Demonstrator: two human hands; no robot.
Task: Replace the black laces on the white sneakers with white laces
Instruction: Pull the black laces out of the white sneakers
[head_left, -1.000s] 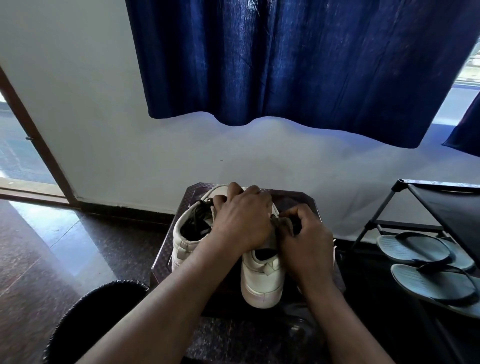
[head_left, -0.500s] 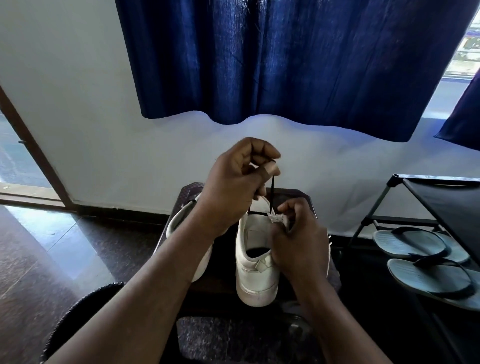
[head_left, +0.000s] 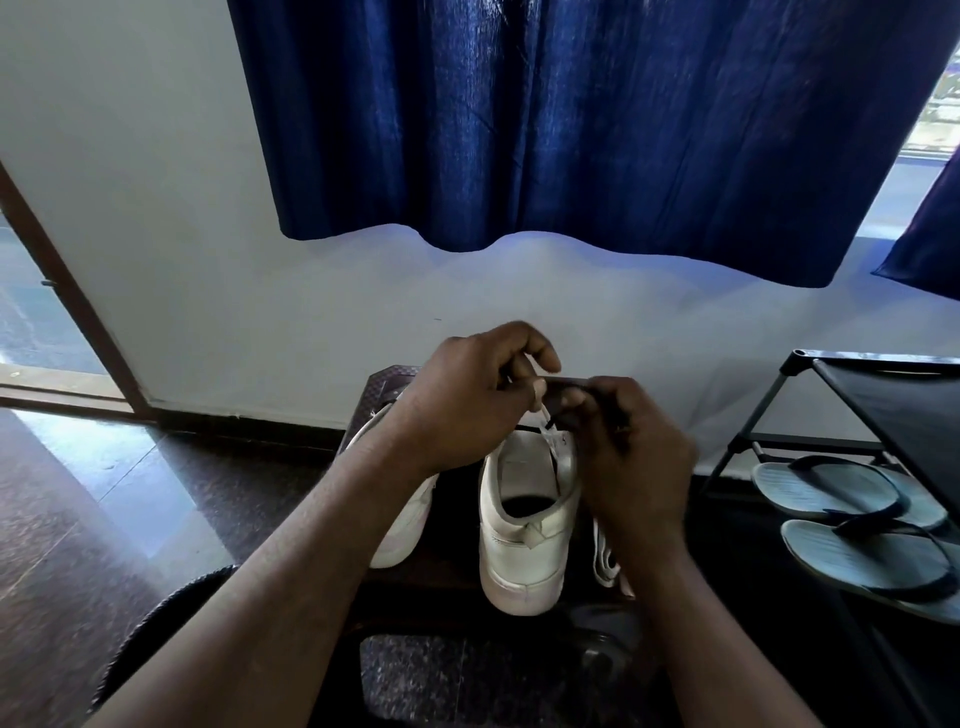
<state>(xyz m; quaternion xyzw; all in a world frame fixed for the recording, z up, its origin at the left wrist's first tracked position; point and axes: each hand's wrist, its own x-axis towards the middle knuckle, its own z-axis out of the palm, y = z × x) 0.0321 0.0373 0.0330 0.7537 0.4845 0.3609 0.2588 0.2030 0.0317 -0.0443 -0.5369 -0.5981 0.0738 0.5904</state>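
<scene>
**Relacing, caught mid-pinch**

Door frame (head_left: 67, 291), brown, slants down the left edge. Glossy dark floor (head_left: 78, 493) lies below it, and a white wall (head_left: 182, 208) stands to its right. In the lower left corner sits a dark rounded object (head_left: 171, 608) with a ribbed rim; what it is cannot be told. A deep blue curtain (head_left: 571, 130) hangs across the upper middle.

Below it, at the centre of the frame, a dark table (head_left: 395, 376) bears two white sneakers, heels toward the camera. The left-side sneaker (head_left: 405, 530) is partly covered by the left forearm. The left hand (head_left: 467, 400) hovers above it, fingers curled. Its thumb and forefinger pinch a lace (head_left: 540, 402) that rises from the top of the middle sneaker (head_left: 522, 551). This lace looks pale between the fingers.

A thin black lace (head_left: 556, 462) runs down that sneaker's right eyelet edge. The right hand (head_left: 631, 462) is against the sneaker's upper right side, its fingers clenched close to the lace. It is blurred, so what it grasps cannot be told. Just right of the middle sneaker, partly under the right wrist, folded white laces (head_left: 604, 558) lie on the table.

At the right of the frame a black shoe rack (head_left: 769, 415) holds a pair of grey-blue flip-flops (head_left: 852, 556) on its lower shelf. A second blue curtain (head_left: 930, 234) hangs at the upper right edge, beside a bright window (head_left: 935, 119).
</scene>
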